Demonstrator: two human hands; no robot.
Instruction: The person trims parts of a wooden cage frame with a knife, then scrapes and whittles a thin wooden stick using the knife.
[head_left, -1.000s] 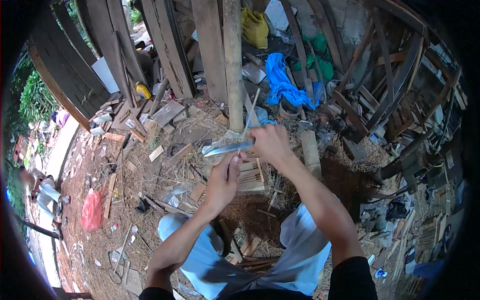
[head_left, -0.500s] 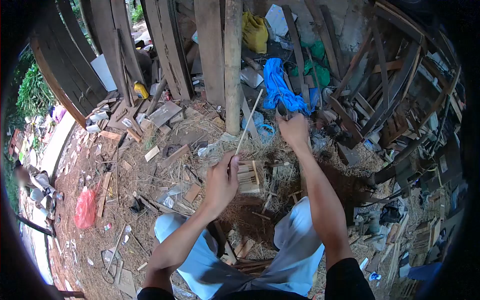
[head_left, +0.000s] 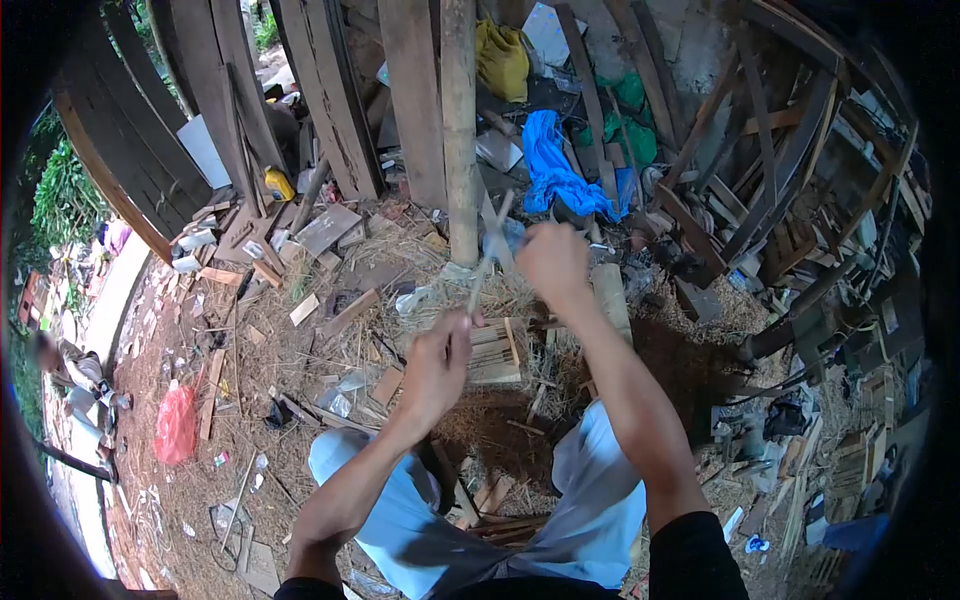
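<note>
My left hand (head_left: 437, 365) is closed on the lower end of a thin pale stick (head_left: 475, 293), which points up and away, its upper part smeared by motion. My right hand (head_left: 556, 262) is a fist around what looks like a knife, mostly hidden by the fingers and blurred. That fist is to the right of the stick, close to its upper half. Below and between the hands, a small wooden piece with parallel slats (head_left: 490, 352) lies on the ground between my knees.
A wooden post (head_left: 460, 130) stands ahead, with upright planks (head_left: 415, 100) beside it. Beyond my right hand is a blue plastic sheet (head_left: 556, 170). Wood scraps and shavings litter the ground. A red plastic bag (head_left: 175, 425) lies left, near a seated person (head_left: 80, 375).
My right hand has moved left and slightly down, closer to the stick. My left hand has shifted a little left and down, still holding the stick, which is now blurred.
</note>
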